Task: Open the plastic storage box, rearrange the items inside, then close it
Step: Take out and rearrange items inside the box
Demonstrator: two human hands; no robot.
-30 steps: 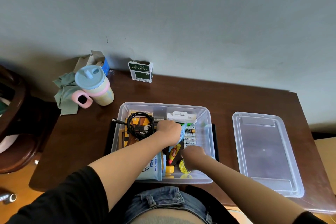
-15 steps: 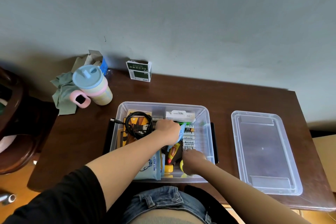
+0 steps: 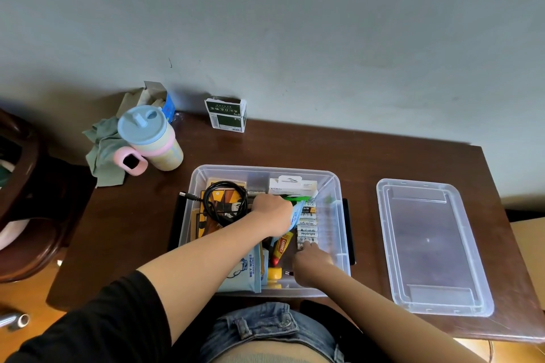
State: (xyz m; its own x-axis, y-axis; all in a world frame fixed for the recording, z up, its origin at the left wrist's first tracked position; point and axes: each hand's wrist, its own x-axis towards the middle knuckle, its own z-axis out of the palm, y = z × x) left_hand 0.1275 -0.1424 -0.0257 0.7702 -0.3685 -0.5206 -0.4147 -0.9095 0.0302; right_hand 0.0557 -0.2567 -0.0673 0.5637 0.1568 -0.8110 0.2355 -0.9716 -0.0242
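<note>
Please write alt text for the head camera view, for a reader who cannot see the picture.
A person reaches both hands into an open clear storage box on a dark wooden table: the left hand among packets, the right hand by a row of batteries. The box's lid lies to its right; a lidded cup stands at its left.

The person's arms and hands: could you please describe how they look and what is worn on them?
Both forearms are bare, as are the left hand and the right hand: no gloves, rings, watch or bracelets can be seen. A short black sleeve covers the left upper arm. The right arm is bare as far as the frame's lower edge, where a dark bit of cloth may be its sleeve.
</note>
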